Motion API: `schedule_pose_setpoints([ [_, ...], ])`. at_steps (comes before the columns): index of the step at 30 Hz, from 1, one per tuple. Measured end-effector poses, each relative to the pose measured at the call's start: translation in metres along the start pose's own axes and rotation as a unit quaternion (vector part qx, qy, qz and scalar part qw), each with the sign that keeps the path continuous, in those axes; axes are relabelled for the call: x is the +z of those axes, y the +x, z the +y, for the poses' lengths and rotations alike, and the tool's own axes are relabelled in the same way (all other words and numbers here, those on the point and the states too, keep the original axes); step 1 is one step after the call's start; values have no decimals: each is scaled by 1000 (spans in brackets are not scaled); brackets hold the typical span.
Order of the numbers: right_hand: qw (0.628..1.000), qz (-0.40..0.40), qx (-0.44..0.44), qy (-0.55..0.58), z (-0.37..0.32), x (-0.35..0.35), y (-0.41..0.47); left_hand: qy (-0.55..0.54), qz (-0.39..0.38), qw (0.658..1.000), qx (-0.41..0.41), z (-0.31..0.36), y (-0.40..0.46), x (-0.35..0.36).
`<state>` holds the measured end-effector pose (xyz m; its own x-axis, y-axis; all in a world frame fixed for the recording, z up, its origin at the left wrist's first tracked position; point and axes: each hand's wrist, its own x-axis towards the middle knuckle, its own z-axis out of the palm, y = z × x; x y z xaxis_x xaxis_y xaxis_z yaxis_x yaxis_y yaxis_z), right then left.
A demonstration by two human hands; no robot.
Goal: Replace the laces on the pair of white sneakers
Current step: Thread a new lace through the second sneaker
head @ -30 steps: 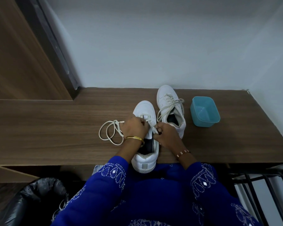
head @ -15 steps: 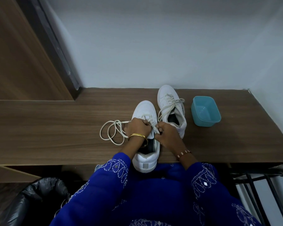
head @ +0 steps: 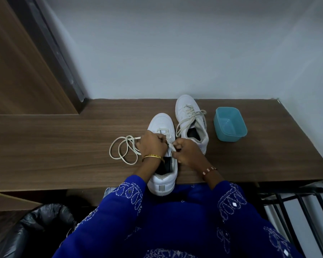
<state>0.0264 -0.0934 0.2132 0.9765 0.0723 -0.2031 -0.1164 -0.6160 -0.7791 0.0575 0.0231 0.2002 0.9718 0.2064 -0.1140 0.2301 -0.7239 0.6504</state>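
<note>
Two white sneakers stand on the wooden desk [head: 63, 146]. The near sneaker [head: 161, 123] points away from me, its heel over the desk's front edge. My left hand [head: 152, 145] and my right hand [head: 186, 153] meet over its eyelets, each pinching the off-white lace [head: 169, 139]. The lace's long slack [head: 123, 151] lies in loops on the desk to the left of my left hand. The far sneaker [head: 191, 120] sits behind and to the right, fully laced with loose ends.
A teal plastic tub [head: 230, 126] stands right of the far sneaker. A wooden panel [head: 17, 62] rises at the back left. A black bin bag [head: 35, 226] lies below the desk on the left, a black metal rack [head: 296, 202] on the right.
Both hands stay at the near sneaker's eyelets, working the lace with small finger shifts. The loops on the desk have barely moved.
</note>
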Motion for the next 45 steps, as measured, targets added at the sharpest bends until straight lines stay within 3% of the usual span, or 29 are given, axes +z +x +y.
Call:
schedule_pose_setpoints([
  [3,975,-89,105,176,-7,-12,0,27,-1,999,32,-4,3,-6],
  [6,956,-44,159,241,-11,-10,12,45,-30,996,75,-10,4,-9],
  [12,990,107,69,62,-4,18,38,43,-27,991,125,-18,1,-12],
  [15,987,144,47,50,3,20,41,71,6,980,185,-26,-2,-15],
  [18,980,177,38,87,-5,5,37,103,89,964,227,-38,-3,-15],
  [21,929,291,0,230,-31,-28,28,63,117,967,218,-42,-2,-17],
  [25,784,332,-42,523,-71,-83,13,6,115,977,182,-43,-6,-17],
  [27,765,355,-57,534,-78,-96,8,-23,104,981,161,-43,-8,-17],
  [29,809,343,-29,477,-77,-91,5,-73,68,988,117,-42,-9,-18],
  [33,953,131,52,270,-54,-42,7,-115,46,988,91,-45,-10,-15],
  [35,990,73,47,107,-37,-9,14,-107,48,989,92,-45,-12,-17],
  [38,996,56,27,-68,-20,22,21,-96,53,988,105,-45,-14,-17],
  [40,988,84,17,-131,-15,26,23,-96,51,988,106,-46,-14,-17],
  [43,984,110,6,-141,-15,18,25,-73,47,990,113,-47,-12,-15],
  [45,990,115,8,-84,-25,3,24,-65,50,989,120,-47,-11,-15],
])
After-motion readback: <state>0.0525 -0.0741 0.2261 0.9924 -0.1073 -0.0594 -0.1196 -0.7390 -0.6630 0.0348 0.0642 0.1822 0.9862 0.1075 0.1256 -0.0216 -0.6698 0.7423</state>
